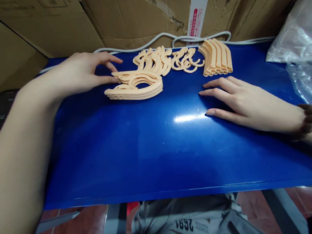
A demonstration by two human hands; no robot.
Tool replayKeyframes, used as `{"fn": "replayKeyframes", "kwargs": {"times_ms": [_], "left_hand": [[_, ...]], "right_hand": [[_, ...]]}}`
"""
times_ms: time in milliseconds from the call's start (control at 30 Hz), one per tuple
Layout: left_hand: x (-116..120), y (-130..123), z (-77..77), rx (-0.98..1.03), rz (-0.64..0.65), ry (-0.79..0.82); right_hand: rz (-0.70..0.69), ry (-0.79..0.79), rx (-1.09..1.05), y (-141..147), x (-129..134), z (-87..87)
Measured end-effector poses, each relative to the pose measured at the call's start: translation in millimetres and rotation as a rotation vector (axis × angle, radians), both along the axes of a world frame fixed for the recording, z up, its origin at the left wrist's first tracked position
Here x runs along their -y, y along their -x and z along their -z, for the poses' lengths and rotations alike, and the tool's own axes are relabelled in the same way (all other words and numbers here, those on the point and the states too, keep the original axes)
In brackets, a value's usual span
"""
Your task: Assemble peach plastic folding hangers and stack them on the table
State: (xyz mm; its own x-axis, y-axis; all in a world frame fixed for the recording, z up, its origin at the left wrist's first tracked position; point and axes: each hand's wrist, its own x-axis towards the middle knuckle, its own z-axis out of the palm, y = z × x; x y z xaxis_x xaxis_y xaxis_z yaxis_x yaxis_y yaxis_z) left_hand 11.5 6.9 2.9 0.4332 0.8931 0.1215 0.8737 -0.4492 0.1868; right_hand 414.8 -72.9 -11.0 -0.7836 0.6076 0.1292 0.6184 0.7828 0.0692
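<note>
the left hand [84, 71] reaches in from nine o'clock over the blue tabletop [137, 151], its thumb at the ten o'clock end of a nested stack of peach plastic hanger arms [137, 92]. the bulk of that stack lies at four o'clock from the left fingertips, flat on the table, its ends bundled beneath the thumb. the index finger stretches out past the stack's far edge; whether thumb and bent fingers actually pinch the top piece cannot be told.

the right hand [240, 102] lies at three o'clock, palm down, fingers loosely spread and holding nothing. from its fingertips the stack sits well apart, between nine and ten o'clock. at eleven o'clock from them is a loose cluster of peach plastic hooks [185, 58], and at one o'clock, nearer, a neat row of bent peach tubes [217, 57], side by side.

a heap of wavy peach pieces [153, 60] lies just beyond the stack, at one o'clock from it, beside the hooks. behind everything, toward twelve o'clock, a white cable [161, 36] runs along the foot of a cardboard box [135, 14]. a clear plastic bag [304, 28] slumps at two o'clock.
</note>
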Motion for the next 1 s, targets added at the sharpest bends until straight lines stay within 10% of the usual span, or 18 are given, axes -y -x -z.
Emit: {"fn": "replayKeyframes", "kwargs": {"times_ms": [400,600,1000], "left_hand": [[5,7,-2.9,-0.009,0.008,-0.071],[31,-40,-16.2,0.072,0.011,-0.272],[90,-129,35.7,-0.006,0.490,-0.026]], "right_hand": [[0.000,-0.002,-0.005,0,0,0.6],[0.010,0.017,-0.020,0,0,0.0],[0.011,0.002,-0.018,0,2,-0.3]]}}
